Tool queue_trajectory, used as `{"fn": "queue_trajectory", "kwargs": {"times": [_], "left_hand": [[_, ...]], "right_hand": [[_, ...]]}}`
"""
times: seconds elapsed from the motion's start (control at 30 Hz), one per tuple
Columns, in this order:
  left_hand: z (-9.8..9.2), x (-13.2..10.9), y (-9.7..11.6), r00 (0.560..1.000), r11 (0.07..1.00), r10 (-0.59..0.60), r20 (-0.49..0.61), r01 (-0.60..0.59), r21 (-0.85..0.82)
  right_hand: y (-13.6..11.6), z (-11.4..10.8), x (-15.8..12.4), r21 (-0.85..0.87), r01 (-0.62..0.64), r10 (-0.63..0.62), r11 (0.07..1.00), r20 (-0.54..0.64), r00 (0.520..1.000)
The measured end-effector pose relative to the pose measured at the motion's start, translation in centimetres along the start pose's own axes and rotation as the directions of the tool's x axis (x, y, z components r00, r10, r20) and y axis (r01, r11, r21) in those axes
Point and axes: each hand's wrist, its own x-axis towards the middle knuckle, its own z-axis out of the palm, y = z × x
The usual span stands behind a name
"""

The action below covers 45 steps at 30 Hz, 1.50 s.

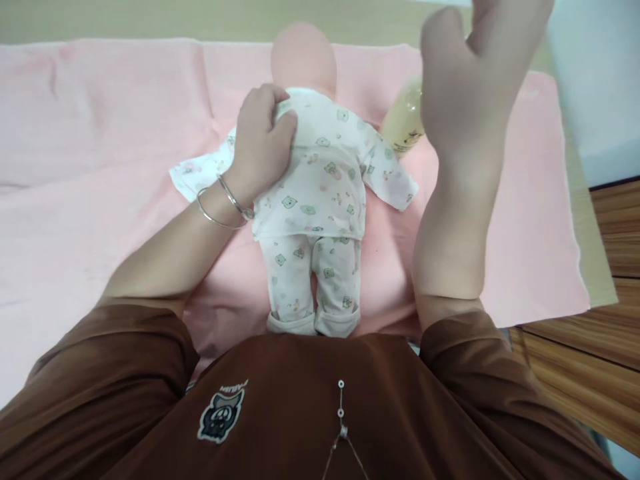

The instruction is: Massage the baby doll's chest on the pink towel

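Observation:
A baby doll point(320, 193) in a white printed top and trousers lies on a pink blanket point(100, 133), bald head away from me. My left hand point(263, 137), two bangles on its wrist, rests on the doll's left shoulder with fingers curled into the cloth of the top. My right hand point(475, 60) is raised above the blanket to the doll's right, palm flat, fingers stretched up past the top edge, holding nothing. Behind it a pale yellow bottle point(405, 120) lies near the doll's right sleeve.
The pink blanket covers a table whose bare edge point(595, 267) shows at right. A wooden floor point(610, 347) lies beyond it. My brown shirt point(300, 413) fills the bottom of the view.

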Motion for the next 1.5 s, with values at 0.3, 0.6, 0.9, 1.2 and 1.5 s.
{"fn": "queue_trajectory", "kwargs": {"times": [0.3,0.6,0.9,1.2,1.5], "left_hand": [[-1.2,-4.4,6.8,0.953,0.952,0.279,0.117,-0.259,-0.16],[-0.3,-3.6,13.7,0.945,0.885,0.088,0.314,0.07,-0.459],[2.2,5.6,17.0,0.759,0.421,0.019,0.651,0.585,-0.693],[0.0,4.7,14.6,0.783,0.57,0.0,0.621,0.511,-0.644],[-9.4,0.7,13.2,0.857,0.5,0.113,0.503,0.389,-0.774]], "right_hand": [[3.5,1.5,0.0,-0.389,0.006,0.035,0.921,0.099,0.994],[3.6,0.9,0.6,-0.253,-0.07,0.042,0.965,-0.114,0.993],[5.6,3.0,0.8,-0.285,-0.06,0.014,0.957,-0.161,0.987],[4.9,3.7,0.8,-0.448,-0.106,0.032,0.888,-0.171,0.985],[3.9,3.8,1.9,-0.527,-0.314,0.19,0.79,-0.277,0.942]]}}
